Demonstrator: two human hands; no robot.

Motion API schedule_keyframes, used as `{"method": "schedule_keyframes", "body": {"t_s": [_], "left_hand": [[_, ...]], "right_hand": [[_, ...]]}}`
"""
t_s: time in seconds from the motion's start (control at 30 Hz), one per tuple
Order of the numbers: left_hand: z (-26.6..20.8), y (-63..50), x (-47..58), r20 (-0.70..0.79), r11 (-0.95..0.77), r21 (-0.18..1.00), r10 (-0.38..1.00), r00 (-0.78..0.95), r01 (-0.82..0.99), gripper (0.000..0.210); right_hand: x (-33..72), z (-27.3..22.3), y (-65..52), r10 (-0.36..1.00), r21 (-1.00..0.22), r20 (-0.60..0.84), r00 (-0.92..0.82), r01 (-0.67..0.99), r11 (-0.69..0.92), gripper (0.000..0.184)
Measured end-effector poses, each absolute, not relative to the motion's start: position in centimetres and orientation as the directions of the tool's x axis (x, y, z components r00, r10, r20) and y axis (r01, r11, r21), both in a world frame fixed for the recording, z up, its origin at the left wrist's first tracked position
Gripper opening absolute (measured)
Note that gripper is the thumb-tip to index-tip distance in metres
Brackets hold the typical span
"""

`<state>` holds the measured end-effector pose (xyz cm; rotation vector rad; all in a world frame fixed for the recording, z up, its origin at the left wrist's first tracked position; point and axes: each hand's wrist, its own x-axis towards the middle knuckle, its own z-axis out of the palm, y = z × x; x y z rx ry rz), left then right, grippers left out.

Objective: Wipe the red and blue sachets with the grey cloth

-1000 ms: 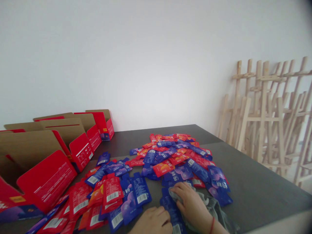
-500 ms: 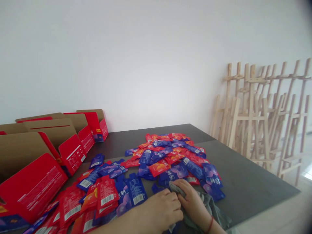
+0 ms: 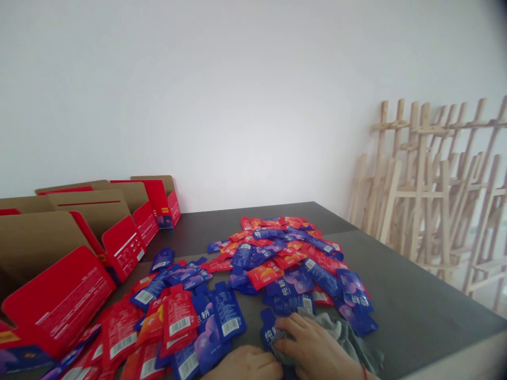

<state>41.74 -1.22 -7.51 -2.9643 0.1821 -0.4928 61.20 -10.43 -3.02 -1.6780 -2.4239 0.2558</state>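
Observation:
At the bottom edge, my left hand (image 3: pixel 247 364) is curled at the near end of a blue spouted pouch (image 3: pixel 268 326); its fingertips are partly out of sight. My right hand (image 3: pixel 307 343), with a red cord at the wrist, grips a grey cloth (image 3: pixel 348 338) and presses it against that same pouch. Part of the cloth trails over the dark table to the right. Just beyond my hands lies a spread pile of red and blue pouches (image 3: pixel 285 279). More red and blue pouches (image 3: pixel 180 316) overlap to the left.
Open red cardboard boxes (image 3: pixel 65 301) with brown insides line the left side, reaching back to a smaller-looking box (image 3: pixel 168 203). The dark table (image 3: pixel 412 285) meets a white wall (image 3: pixel 253 105). Several wooden easels (image 3: pixel 420 195) lean beyond its right edge.
My hands have come apart slightly, the left lower and the right now over the pouch with the cloth. More of the blue pouch shows. The whole view has shifted slightly.

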Motion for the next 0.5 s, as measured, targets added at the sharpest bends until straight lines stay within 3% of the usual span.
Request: {"method": "schedule_keyframes", "body": {"t_s": [0.2,0.37,0.5], "left_hand": [[-7.6,-1.1,41.8,0.279,-0.967,-0.219,-0.193,0.941,-0.134,0.019],[-8.0,-1.1,41.6,0.300,-0.966,-0.230,-0.183,0.936,-0.115,0.022],[-8.2,-1.2,41.6,0.307,-0.970,-0.217,-0.172,0.936,-0.107,0.021]], "right_hand": [[60.4,-2.3,-6.9,0.980,-0.179,0.045,-0.196,0.963,0.201,0.040],[61.3,-2.6,-8.8,0.942,-0.213,0.066,-0.328,0.918,0.334,0.038],[62.6,-3.3,-11.8,0.891,-0.297,0.079,-0.446,0.843,0.448,0.023]]}}
